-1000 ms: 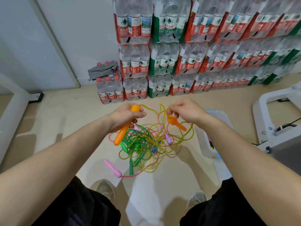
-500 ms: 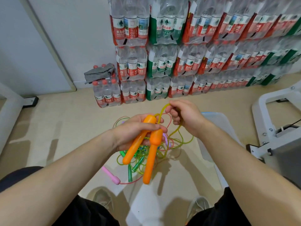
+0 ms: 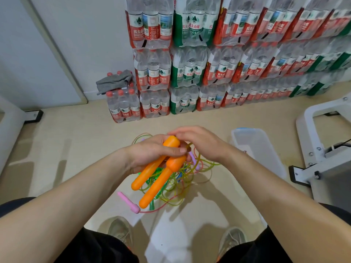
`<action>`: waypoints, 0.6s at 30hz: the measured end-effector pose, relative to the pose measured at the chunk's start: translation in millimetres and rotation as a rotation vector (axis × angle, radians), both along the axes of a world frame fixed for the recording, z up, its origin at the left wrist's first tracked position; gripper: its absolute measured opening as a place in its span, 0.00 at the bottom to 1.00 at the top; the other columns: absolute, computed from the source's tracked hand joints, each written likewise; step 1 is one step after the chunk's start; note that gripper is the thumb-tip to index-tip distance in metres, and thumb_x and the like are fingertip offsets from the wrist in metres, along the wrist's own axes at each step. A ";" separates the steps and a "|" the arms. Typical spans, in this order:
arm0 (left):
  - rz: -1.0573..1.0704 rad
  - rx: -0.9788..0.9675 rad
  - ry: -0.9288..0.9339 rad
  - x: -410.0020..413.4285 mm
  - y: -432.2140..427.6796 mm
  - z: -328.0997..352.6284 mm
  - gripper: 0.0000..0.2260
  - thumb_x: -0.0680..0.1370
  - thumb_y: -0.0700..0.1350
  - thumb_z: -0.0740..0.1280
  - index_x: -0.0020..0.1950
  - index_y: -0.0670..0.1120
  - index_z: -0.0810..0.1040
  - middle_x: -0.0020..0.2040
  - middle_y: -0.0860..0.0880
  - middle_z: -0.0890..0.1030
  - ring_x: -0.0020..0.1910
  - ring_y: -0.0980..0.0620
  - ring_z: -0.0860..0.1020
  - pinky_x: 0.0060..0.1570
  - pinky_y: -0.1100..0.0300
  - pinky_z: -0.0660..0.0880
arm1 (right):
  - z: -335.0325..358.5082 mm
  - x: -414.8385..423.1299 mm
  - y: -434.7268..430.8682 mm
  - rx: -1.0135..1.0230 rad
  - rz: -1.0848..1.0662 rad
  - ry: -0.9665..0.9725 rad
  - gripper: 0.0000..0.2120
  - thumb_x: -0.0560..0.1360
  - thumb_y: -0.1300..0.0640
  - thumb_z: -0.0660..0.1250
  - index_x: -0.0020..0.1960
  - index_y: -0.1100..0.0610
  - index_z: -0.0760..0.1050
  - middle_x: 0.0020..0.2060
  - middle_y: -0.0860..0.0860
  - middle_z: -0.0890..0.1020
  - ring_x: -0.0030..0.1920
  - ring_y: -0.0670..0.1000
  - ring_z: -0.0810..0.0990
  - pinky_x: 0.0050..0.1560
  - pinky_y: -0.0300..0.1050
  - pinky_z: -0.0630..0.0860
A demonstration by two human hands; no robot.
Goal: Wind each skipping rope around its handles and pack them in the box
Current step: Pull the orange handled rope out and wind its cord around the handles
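My left hand grips two orange handles side by side, their long ends pointing down towards me. My right hand is right behind the handle tops, its fingers curled at the yellow-green rope that leaves them; the fingertips are hidden. Under both hands a tangle of ropes lies on the floor, green, yellow, pink and purple. A pink handle lies at its near left. The clear plastic box stands open on the floor to the right.
Stacked packs of water bottles fill the wall ahead, with a grey cloth on the lowest left pack. A white metal frame stands at the right, a white leg at the left. My shoes are below.
The two orange handles came together into my left hand. My right hand let its handle go, took the rope, and has moved in close behind the handle tops.
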State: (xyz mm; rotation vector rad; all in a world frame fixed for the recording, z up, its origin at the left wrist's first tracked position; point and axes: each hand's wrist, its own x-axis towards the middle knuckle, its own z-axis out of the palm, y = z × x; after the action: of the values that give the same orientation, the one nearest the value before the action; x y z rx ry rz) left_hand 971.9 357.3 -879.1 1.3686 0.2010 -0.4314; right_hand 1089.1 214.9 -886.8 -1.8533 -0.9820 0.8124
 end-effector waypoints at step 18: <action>-0.215 -0.348 0.047 -7.1 0.7 -5.5 0.27 0.73 0.48 0.76 0.69 0.42 0.74 0.66 0.39 0.77 0.62 0.39 0.78 0.64 0.48 0.74 | 11.3 13.9 -15.3 0.171 -0.077 0.120 0.17 0.66 0.46 0.77 0.40 0.59 0.78 0.33 0.62 0.75 0.33 0.52 0.69 0.32 0.40 0.66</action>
State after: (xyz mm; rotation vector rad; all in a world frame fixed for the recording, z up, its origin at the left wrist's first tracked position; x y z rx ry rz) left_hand 964.9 358.0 -884.5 1.0412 0.0140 -0.6468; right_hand 1103.1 199.6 -875.5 -1.6661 -0.8719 0.7596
